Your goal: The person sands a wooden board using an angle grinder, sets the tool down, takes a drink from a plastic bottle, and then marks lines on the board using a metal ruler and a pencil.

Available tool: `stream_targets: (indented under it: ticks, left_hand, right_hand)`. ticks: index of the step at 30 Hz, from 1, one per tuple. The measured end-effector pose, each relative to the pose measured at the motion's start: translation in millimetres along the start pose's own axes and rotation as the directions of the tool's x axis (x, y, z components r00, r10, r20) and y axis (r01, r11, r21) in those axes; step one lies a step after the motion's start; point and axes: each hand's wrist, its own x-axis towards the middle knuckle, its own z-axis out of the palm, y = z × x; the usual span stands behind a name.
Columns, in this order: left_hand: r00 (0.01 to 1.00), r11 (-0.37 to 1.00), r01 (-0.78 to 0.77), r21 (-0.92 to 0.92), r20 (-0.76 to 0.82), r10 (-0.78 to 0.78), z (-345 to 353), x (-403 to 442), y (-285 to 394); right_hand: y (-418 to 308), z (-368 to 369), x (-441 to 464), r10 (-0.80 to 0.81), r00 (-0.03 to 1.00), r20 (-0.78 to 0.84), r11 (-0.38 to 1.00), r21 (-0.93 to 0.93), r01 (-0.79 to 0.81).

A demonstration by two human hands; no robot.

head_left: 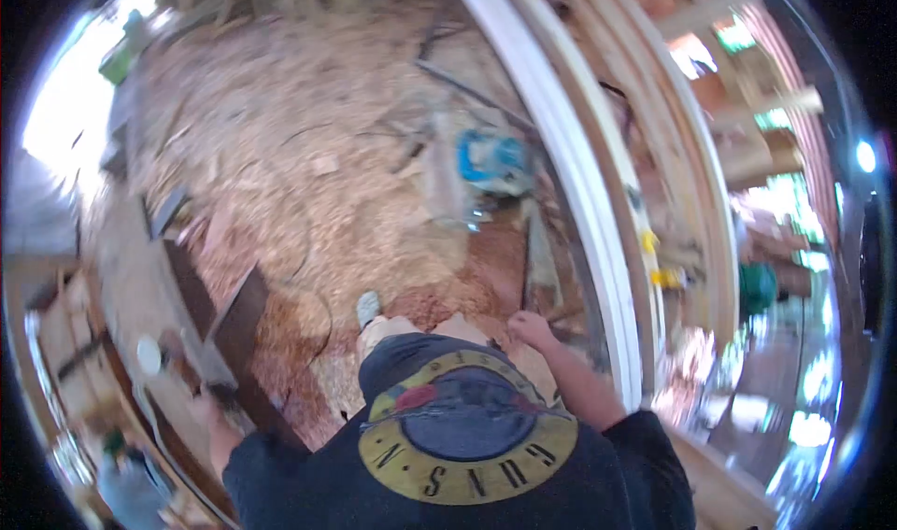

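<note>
The left hand [215,420] is seemingly gripping a blurred, probably rigid tool [181,366], best held mid-handle; the right hand [530,328] is curling, grip unclear.

My left arm [225,442] reaches out beyond the left side of my shirt [313,488], its grip [213,409] too blurred to read. My right arm [581,382] extends bent ahead of the shirt's right side, the right grip [530,328] just past the hem, fingers seemingly curled inward, how tightly unclear.
</note>
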Motion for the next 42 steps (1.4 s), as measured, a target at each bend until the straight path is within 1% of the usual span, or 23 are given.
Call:
stream_targets:
  ticks: [1,2,5,6,7,9,10,12,14,16,18,20,22,25,28,29,32,33,36,37,40,41,42]
  left_hand:
    - [0.998,0.962,0.04,0.269,0.039,-0.053,-3,6,-1]
    - [0.997,0.917,0.073,0.392,-0.008,-0.077,-12,3,5]
    - [0.963,0.947,0.044,0.317,-0.265,0.044,-21,-14,45]
    - [0.933,0.966,-0.024,0.257,-0.342,0.114,-24,-21,64]
    - [0.893,0.974,-0.113,0.196,-0.41,0.186,-24,-28,81]
    - [0.823,0.945,-0.311,0.097,-0.47,0.319,-24,-49,125]
    - [0.785,0.909,-0.412,0.059,-0.483,0.387,-26,-62,152]
    - [0.734,0.809,-0.587,-0.02,-0.434,0.522,-28,-94,211]
    - [0.671,0.683,-0.722,-0.11,-0.352,0.653,-29,-129,277]
    - [0.582,0.546,-0.813,-0.202,-0.262,0.77,-33,-168,341]
    - [0.484,0.431,-0.862,-0.267,-0.176,0.857,-36,-205,398]
    - [0.376,0.33,-0.888,-0.321,-0.094,0.922,-37,-245,450]
    - [0.272,0.248,-0.902,-0.354,-0.019,0.962,-35,-286,494]
    - [0.124,0.144,-0.913,-0.383,0.076,0.989,-25,-351,550]
    - [-0.011,0.057,-0.91,-0.41,0.164,0.986,-14,-423,589]
    - [-0.051,0.034,-0.91,-0.414,0.191,0.98,-8,-447,600]
    - [-0.158,-0.031,-0.905,-0.424,0.269,0.95,11,-516,628]
    - [-0.19,-0.049,-0.903,-0.426,0.295,0.937,19,-539,635]
    - [-0.282,-0.108,-0.895,-0.432,0.362,0.888,40,-604,653]
    - [-0.309,-0.127,-0.892,-0.433,0.381,0.872,46,-621,658]
    - [-0.353,-0.164,-0.895,-0.414,0.436,0.828,64,-664,674]
    - [-0.364,-0.176,-0.897,-0.405,0.452,0.814,71,-675,681]
    - [-0.372,-0.187,-0.9,-0.393,0.47,0.801,78,-684,688]
  right_hand:
    - [-44,-17,-8,0.107,0.994,0.026,0.986,0.128,-0.11]
    - [-47,-12,-6,0.132,0.991,0.016,0.985,0.114,-0.133]
    - [-35,4,-2,0.141,0.99,-0.017,0.989,0.046,-0.14]
    - [-35,8,-2,0.129,0.991,-0.026,0.992,0.014,-0.128]
    - [-33,16,-5,0.16,0.987,-0.025,0.985,0.073,-0.158]
    - [-39,12,-10,0.209,0.978,-0.017,0.963,0.177,-0.203]
    - [-45,8,-11,0.19,0.981,-0.03,0.958,0.225,-0.179]
    - [-69,-10,-17,0.153,0.986,-0.066,0.94,0.318,-0.124]
    - [-105,-33,-24,0.061,0.992,-0.114,0.927,0.375,-0.014]
    - [-132,-37,-13,-0.096,0.976,-0.193,0.892,0.418,0.17]
    - [-180,-70,-28,-0.252,0.953,-0.171,0.801,0.515,0.304]
    - [-221,-104,-51,-0.453,0.857,-0.246,0.639,0.581,0.505]
    - [-242,-129,-64,-0.631,0.684,-0.366,0.478,0.51,0.715]
    - [-234,-159,-84,-0.572,0.539,-0.618,0.339,0.42,0.842]
    - [-185,-176,-74,-0.428,0.578,-0.695,0.449,0.392,0.803]
    - [-169,-179,-77,-0.392,0.708,-0.588,0.463,0.538,0.704]
    - [-124,-200,-124,-0.362,0.54,-0.759,0.394,0.401,0.827]
    - [-110,-206,-135,-0.329,0.485,-0.81,0.322,0.387,0.864]
    - [-59,-198,-113,-0.285,0.248,-0.926,0.477,0.088,0.875]
    - [-37,-208,-124,-0.306,0.443,-0.843,0.37,0.323,0.871]
    - [3,-210,-113,-0.254,0.526,-0.811,0.435,0.39,0.812]
    - [8,-210,-115,-0.261,0.524,-0.811,0.451,0.377,0.809]
    - [8,-217,-124,-0.274,0.473,-0.838,0.473,0.311,0.825]
